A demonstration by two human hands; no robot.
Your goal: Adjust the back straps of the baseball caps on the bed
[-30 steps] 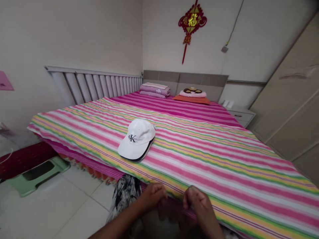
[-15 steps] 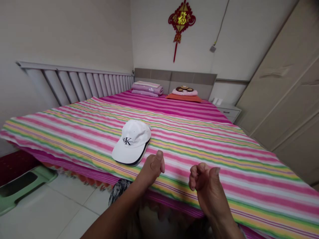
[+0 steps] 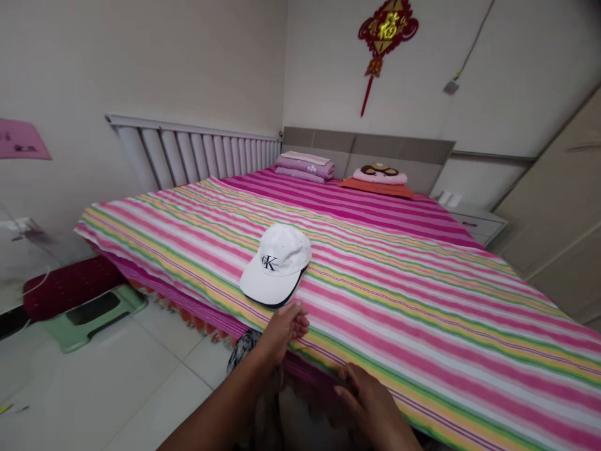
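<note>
A white baseball cap (image 3: 283,250) with a black "CK" mark and a dark underside to its brim lies on the striped bedspread (image 3: 399,300), brim toward me. Just below the brim, apart from the cap, is my left hand (image 3: 285,327); its fingers are loosely curled with nothing in them. My right hand (image 3: 370,398) is lower, over the front edge of the bed, back upward. Its thumb and bent index finger stand apart, and I see nothing held. The remaining fingers are mostly hidden.
Folded purple bedding (image 3: 305,168) and a pink-and-orange stack (image 3: 379,178) lie before the headboard (image 3: 399,150). A white radiator (image 3: 192,150) runs along the left wall. On the tiled floor are a green stool (image 3: 96,319) and a maroon item (image 3: 70,285). A nightstand (image 3: 476,222) stands right.
The view has swung left, so the cap appears farther right. My right hand has dropped toward the bed edge and turned palm down. My left hand has turned slightly, its thumb lowered.
</note>
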